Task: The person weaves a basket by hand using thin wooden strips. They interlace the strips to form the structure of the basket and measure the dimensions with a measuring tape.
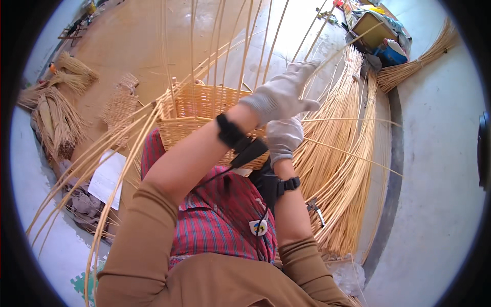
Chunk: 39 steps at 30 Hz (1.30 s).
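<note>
Both gloved hands work the wicker basket (204, 110) at frame centre: left hand (281, 94) pinches an upright cane (312, 77), right hand (284, 135) is closed just below. Judged risk: overbending kinks the cane.

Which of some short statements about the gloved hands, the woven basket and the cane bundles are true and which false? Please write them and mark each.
1. Both hands, left hand and right hand, wear light grey knit gloves. True.
2. The half-woven tan wicker basket is closed by a lid. False: it is open, with long stakes rising from it.
3. A large bundle of pale straight canes lies to the person's right. True.
4. The lap cloth is plain blue. False: the red plaid cloth is checked.
</note>
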Available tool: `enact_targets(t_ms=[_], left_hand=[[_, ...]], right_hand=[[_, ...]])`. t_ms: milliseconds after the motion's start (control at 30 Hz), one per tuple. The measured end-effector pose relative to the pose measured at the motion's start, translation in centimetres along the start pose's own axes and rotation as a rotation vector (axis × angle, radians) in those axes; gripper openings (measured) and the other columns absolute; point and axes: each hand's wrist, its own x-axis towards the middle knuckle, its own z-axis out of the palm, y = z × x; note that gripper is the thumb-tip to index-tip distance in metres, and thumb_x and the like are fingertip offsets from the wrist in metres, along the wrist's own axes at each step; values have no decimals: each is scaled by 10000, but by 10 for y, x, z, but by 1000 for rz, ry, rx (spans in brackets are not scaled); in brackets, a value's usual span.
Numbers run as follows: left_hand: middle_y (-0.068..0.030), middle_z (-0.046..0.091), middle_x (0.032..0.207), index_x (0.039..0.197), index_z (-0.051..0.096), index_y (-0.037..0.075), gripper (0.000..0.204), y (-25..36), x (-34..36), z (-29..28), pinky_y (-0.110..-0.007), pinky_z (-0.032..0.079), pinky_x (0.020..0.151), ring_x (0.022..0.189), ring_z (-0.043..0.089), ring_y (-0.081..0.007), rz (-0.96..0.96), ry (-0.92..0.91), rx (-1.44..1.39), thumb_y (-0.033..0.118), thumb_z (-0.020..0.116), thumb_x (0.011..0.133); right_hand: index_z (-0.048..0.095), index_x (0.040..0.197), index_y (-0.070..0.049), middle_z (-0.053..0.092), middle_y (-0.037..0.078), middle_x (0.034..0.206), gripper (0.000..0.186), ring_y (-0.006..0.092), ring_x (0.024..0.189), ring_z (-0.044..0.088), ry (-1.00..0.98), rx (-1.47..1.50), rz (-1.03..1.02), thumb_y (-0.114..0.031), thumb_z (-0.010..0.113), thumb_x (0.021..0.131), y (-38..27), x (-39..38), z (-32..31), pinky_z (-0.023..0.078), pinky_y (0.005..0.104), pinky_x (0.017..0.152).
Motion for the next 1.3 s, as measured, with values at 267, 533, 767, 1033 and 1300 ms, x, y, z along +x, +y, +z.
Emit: enact_targets(t_ms=[267,533,767,1033,1300], left_hand=[[-25,662,971,1206,640,43,185,-69,-307,-92,-217,456,583,690,546,-62,-928,678,-29,83,588,1034],[-127,628,1201,1555,310,90,667,-62,-330,-120,-291,576,489,717,656,-180,-1194,321,-485,80,648,980],[-90,729,945,1125,715,3,272,-49,-315,-172,-265,578,614,787,696,-135,-630,786,-88,207,768,953],[-79,707,907,1064,690,31,193,-9,-312,-167,-356,558,849,886,693,-175,-910,431,-352,213,688,1002],[-87,714,1089,1391,571,43,458,-26,-337,-174,-369,549,922,1004,689,-199,-959,750,-622,328,602,1034]], right_hand=[[578,847,-103,580,124,767,183,340,671,623,183,62,-163,-219,716,882,-9,-19,-23,491,469,623],[624,893,-75,562,75,760,193,251,671,602,129,222,-109,-147,801,864,26,-11,-2,486,373,632],[686,1139,-71,688,105,989,265,309,957,665,44,402,-305,-96,732,879,-74,-52,-54,526,407,892],[617,1322,-153,615,135,1341,453,356,1226,604,-564,1232,-1085,-280,694,894,-219,-159,-22,529,496,937],[606,1298,-129,623,103,1092,471,342,1031,642,-501,1179,-997,-264,680,852,-234,-172,-37,531,511,916]])
